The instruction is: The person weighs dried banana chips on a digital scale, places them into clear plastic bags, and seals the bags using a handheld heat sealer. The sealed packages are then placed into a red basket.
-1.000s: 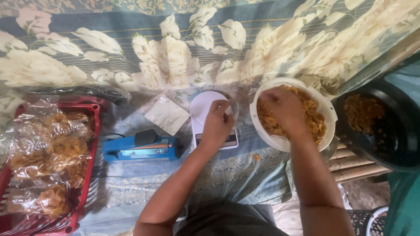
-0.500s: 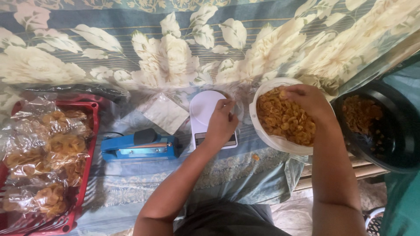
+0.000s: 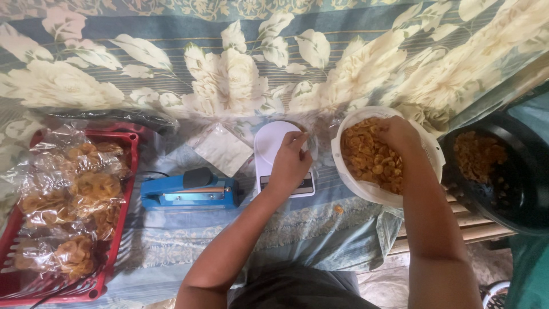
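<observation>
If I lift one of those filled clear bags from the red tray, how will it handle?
The bags are likely light, floppy and crinkly: thin clear film, loosely filled. The chips inside look brittle, so squeezing may crush them. The glossy film may be slippery.

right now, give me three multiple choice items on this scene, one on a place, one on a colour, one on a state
1. Where is the right hand?
A. in the white bowl of fried chips
B. on the red tray
C. on the heat sealer

2. What colour is the heat sealer?
A. green
B. blue
C. yellow

3. How are the chips on the red tray?
A. loose
B. in clear bags
C. in jars

A: its fingers are among the chips.
B: its body is blue.
B: clear plastic wraps each portion.
</observation>
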